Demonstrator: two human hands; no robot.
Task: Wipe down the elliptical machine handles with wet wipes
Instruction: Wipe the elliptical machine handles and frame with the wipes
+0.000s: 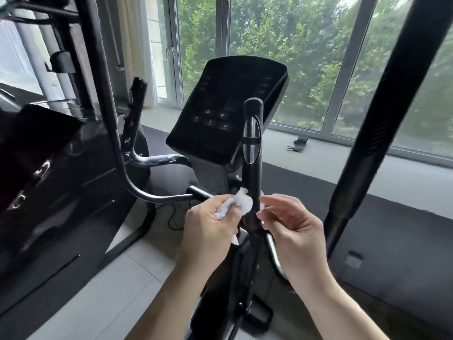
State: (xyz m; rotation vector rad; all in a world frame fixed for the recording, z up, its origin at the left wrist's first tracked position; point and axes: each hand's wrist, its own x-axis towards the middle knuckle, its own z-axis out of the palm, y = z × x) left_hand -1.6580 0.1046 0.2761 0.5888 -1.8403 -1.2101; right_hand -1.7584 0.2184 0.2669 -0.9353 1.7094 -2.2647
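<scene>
Gym room: elliptical console (226, 109), big windows (282, 57).

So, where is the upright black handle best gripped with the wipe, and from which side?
Grip the plain round tube of the upright black handle below its silver oval plate, coming from the left, where the left hand holds the crumpled white wet wipe against it.

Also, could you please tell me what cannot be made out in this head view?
- Button symbols on the black console: too small and blurred, head view.
- Whether the right hand pinches the crumpled white wet wipe that the left hand grips: the black upright handle hides that end, head view.
- Top of the thick black bar: cut off by the upper edge, head view.
</scene>
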